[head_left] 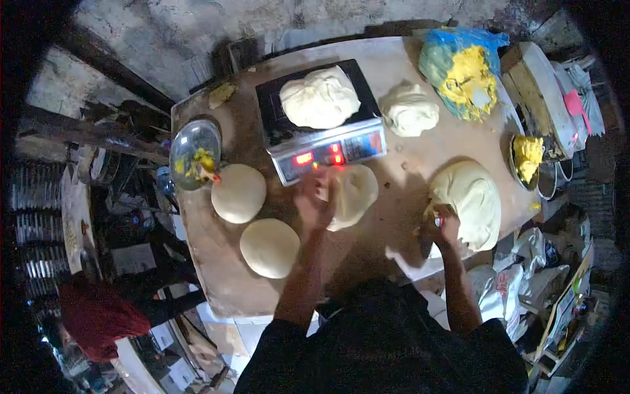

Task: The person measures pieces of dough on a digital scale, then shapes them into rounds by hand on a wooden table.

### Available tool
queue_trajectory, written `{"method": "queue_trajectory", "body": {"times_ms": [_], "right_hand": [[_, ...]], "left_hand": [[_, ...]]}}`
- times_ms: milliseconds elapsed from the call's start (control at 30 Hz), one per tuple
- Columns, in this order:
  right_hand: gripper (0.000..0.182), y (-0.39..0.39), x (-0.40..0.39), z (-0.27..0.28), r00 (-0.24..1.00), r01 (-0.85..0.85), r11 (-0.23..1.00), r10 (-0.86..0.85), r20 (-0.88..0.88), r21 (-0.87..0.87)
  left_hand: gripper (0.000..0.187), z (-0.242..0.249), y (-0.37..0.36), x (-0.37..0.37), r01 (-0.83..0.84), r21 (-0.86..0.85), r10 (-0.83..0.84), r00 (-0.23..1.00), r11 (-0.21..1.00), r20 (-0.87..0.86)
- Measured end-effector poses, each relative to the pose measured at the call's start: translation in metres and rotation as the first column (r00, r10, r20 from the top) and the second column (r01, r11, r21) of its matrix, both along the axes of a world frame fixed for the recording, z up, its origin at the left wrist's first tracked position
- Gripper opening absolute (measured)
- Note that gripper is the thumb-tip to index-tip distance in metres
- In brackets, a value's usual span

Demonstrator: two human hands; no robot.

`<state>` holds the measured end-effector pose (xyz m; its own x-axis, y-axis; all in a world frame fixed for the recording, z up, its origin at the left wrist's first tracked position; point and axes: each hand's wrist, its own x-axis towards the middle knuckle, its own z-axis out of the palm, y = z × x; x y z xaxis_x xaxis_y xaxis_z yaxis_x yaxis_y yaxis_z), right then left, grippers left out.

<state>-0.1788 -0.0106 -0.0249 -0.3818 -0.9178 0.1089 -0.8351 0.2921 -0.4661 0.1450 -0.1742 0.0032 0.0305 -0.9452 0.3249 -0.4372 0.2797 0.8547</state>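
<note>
My left hand (316, 202), smeared by motion, is at the left edge of a piece of dough (356, 196) in front of the digital scale (327, 157). A large lump of dough (323, 98) rests on the scale's black platform, and red digits glow on its display. Over on the right, my right hand (445, 224) is closed round a tool with a flat pale blade (434, 251), close against the big dough mass (474, 203). Two smooth dough balls, one farther off (239, 193) and one nearer (270, 248), lie left of my left hand.
Behind the big mass sits another dough lump (410, 110). A blue plastic bag (433, 72) holds yellow fat at the back right; a container (514, 172) of it stands at the right edge. At left is a bowl (190, 141) with yellow smears. A person in red (102, 315) is beyond the table.
</note>
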Motion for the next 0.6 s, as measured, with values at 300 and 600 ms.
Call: {"method": "queue_trajectory", "body": {"times_ms": [300,600], "right_hand": [[0.086,-0.356,0.25,0.077,0.81,-0.371,0.928,0.301,-0.503,-0.042],[0.051,-0.403,0.125,0.067,-0.1,0.033,0.931,0.365,0.926,-0.364]], "left_hand": [[0.059,-0.003,-0.16,0.04,-0.089,-0.033,0.071,0.929,0.995,-0.363],[0.056,0.002,-0.161,0.002,0.039,0.266,-0.223,0.666,0.963,0.711]]}}
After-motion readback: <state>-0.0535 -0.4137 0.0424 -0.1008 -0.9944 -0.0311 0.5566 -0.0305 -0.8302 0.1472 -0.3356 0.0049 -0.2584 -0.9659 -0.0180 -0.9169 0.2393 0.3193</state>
